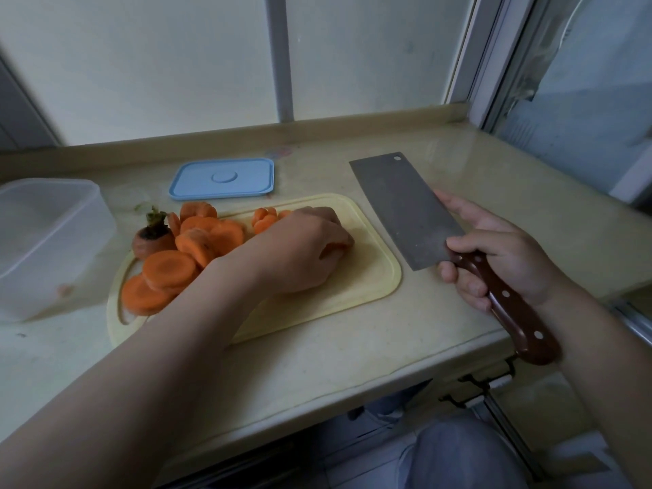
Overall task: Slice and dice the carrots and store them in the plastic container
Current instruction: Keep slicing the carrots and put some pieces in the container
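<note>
The slicing looks largely done: round carrot slices (169,270) lie heaped on the left part of the yellow cutting board (352,287), with the leafy carrot top (153,236) at the board's left edge. No dice are plainly visible, so dicing and storing seem still to come. The clear plastic container (46,241) at the left of the frame appears to hold no carrot, and its blue lid (222,178) lies off, behind the board. The left hand (303,248) rests at mid-board, fingers curled down over a carrot piece (335,247), the heap just left of it. The right hand (494,255) grips the handle of a cleaver (405,206), held over the tabletop (352,354) right of the board, apart from the carrots.
</note>
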Action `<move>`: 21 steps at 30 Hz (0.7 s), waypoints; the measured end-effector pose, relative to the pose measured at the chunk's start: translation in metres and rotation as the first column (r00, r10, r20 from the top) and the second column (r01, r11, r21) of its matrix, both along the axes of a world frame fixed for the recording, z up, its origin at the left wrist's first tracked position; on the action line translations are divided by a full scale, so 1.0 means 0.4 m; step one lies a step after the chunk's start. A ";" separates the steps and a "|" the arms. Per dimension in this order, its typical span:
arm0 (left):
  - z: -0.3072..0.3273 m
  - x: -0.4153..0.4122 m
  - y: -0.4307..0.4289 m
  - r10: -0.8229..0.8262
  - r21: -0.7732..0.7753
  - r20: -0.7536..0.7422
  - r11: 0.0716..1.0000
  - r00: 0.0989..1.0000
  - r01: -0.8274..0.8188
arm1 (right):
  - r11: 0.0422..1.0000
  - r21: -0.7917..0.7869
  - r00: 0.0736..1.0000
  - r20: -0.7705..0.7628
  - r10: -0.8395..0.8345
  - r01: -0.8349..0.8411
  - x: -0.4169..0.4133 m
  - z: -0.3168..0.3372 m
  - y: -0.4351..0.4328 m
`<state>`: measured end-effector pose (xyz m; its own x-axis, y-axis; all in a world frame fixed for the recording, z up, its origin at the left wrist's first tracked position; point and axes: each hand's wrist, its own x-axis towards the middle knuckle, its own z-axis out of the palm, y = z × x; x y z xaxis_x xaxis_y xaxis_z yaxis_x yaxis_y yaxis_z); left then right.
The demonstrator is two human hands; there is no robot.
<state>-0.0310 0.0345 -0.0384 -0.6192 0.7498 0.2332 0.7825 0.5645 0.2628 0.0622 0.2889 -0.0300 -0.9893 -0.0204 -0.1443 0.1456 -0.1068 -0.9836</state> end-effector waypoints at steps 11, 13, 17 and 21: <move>-0.015 0.002 0.005 0.074 0.064 -0.061 0.996 0.995 -0.070 | 0.999 0.024 1.000 0.004 -0.026 0.026 0.005 0.004 -0.007; -0.012 0.004 -0.001 0.084 0.078 -0.048 0.994 0.995 -0.080 | 0.999 0.034 0.999 0.007 -0.031 0.031 0.006 0.006 -0.011; 0.000 0.007 -0.036 0.091 0.125 -0.044 0.989 0.995 -0.085 | 0.992 0.126 0.999 0.040 -0.022 0.017 0.004 0.015 -0.025; 0.002 -0.005 -0.075 0.107 0.142 -0.048 0.985 0.993 -0.099 | 0.950 0.312 0.996 0.092 -0.013 -0.017 -0.002 0.039 -0.050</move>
<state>-0.0329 0.0044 -0.0377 -0.6744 0.6409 0.3665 0.7378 0.6037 0.3020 0.0612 0.2687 -0.0146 -0.9715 0.0384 -0.2339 0.2368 0.2034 -0.9500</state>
